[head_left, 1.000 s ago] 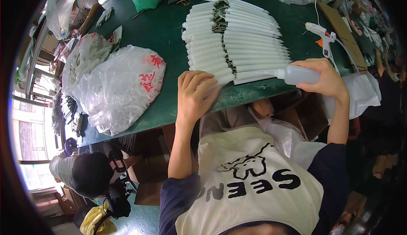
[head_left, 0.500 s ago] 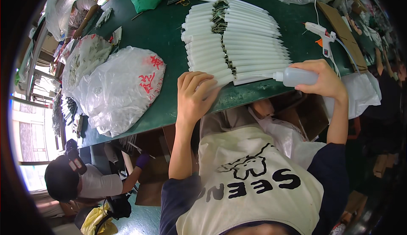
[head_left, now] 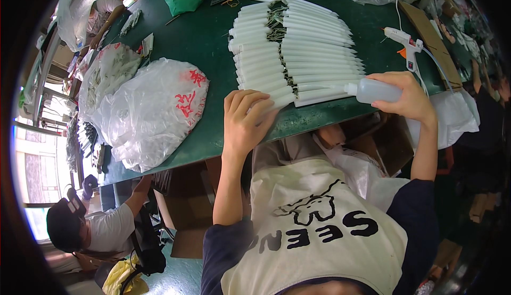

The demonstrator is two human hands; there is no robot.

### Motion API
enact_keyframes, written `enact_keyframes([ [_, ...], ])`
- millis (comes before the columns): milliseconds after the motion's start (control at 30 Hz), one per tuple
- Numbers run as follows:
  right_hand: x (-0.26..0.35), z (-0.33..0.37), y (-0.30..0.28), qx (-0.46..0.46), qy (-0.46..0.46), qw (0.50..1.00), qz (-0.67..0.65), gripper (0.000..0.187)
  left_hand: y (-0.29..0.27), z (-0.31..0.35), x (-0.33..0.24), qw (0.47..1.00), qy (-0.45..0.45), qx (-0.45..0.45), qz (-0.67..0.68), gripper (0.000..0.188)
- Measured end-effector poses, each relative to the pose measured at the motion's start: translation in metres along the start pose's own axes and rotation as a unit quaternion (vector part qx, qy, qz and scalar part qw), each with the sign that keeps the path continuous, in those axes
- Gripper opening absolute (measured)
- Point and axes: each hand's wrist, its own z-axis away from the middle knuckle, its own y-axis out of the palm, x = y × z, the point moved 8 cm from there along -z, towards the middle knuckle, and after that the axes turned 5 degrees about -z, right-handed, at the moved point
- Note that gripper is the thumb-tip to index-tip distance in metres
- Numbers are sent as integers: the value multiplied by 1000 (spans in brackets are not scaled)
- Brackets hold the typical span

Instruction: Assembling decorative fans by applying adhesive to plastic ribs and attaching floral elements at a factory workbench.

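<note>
The right hand (head_left: 405, 97) is closed around a translucent squeeze bottle (head_left: 372, 91), held on its side, its thin nozzle (head_left: 351, 88) aimed left over the nearest pointed tubes. The left hand (head_left: 248, 113) has its fingers bent over the near end of the blunt tubes; whether it grips them or only rests there, I cannot tell. From that hand a row of blunt white tubes (head_left: 256, 60) runs away across the green bench (head_left: 218, 45). Pointed white tubes (head_left: 322, 56) lie side by side between the hands and beyond, with thin wires (head_left: 288, 73) between the two rows. Just beyond the right hand lies a white glue gun (head_left: 403, 40); farther out beyond it, a cardboard strip (head_left: 434, 42). Well left of the left hand sits a clear plastic bag (head_left: 141, 117) with red print.
</note>
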Motion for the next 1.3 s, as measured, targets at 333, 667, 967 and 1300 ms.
enact_keyframes([
  [333,-5,-5,6,19,7,1000,-11,48,2,1,1,1000,2,6,3,29],
  [667,-5,-11,2,-2,1,1000,-20,47,2,1,2,1000,0,4,5,28],
  [967,-9,-14,7,6,20,1000,-17,48,3,2,2,1000,-3,5,11,28],
  [1300,-10,-18,11,10,21,1000,-21,47,2,2,3,1000,-10,6,15,26],
])
